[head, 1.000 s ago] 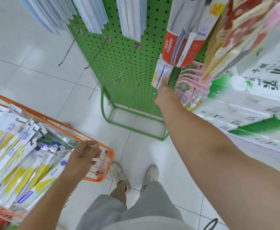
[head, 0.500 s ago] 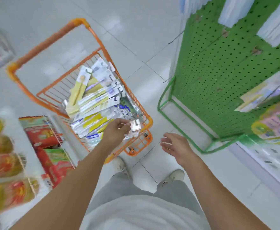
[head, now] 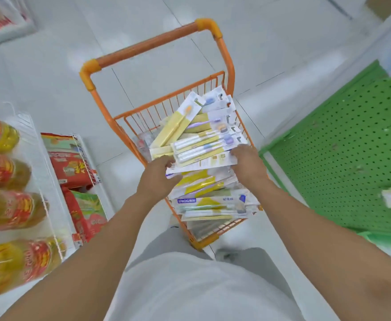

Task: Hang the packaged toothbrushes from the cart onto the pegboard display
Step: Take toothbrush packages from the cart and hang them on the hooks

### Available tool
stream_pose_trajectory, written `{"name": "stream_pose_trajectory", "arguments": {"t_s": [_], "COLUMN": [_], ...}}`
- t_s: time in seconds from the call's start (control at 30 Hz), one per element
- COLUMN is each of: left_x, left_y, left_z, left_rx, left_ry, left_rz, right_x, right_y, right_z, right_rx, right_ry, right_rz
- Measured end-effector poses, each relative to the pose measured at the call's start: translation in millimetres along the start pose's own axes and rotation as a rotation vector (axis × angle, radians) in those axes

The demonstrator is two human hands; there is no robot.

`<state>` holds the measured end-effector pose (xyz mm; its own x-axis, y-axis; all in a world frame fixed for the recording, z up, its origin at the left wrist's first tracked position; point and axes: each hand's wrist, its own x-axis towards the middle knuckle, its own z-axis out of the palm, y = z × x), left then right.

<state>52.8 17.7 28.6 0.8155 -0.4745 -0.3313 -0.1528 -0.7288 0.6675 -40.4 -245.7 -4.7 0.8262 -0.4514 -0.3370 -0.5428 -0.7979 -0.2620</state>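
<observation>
Both hands have now come to the orange wire cart [head: 222, 54]: left hand [head: 157, 179] and right hand [head: 250, 163] grip one flat toothbrush pack [head: 203, 156] (next to hang), while the green pegboard [head: 342, 144] waits right.

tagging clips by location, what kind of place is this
Most likely a shop aisle. An orange wire cart holds packaged toothbrushes, a green pegboard display stands to the right, and shelved bottles line the left.

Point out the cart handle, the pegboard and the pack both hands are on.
cart handle [head: 153, 44], head view, middle of the orange bar
pegboard [head: 342, 144], head view, bare green face
pack [head: 201, 159], head view, white card
</observation>
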Motion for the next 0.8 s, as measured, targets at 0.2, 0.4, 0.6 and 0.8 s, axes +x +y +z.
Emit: {"name": "stream_pose_trajectory", "arguments": {"t_s": [0.2, 0.4, 0.6, 0.8], "left_x": [28, 53, 58, 42], "left_y": [9, 22, 19, 3], "left_z": [-2, -4, -28, -44], "left_rx": [0.069, 0.014, -0.217, -0.644], "left_ry": [-0.231, -0.189, -0.082, -0.228], "left_rz": [0.139, 0.311, 0.043, -0.151], "right_x": [-15, -25, 30, 45], "right_y": [-11, -60, -35, -25], "right_z": [-31, -104, -74, -34], "right_rx": [0.155, 0.804, 1.009, 1.159], "right_ry": [0.165, 0.050, 0.328, 0.079], "right_rz": [-0.090, -0.185, 0.567, 0.963]}}
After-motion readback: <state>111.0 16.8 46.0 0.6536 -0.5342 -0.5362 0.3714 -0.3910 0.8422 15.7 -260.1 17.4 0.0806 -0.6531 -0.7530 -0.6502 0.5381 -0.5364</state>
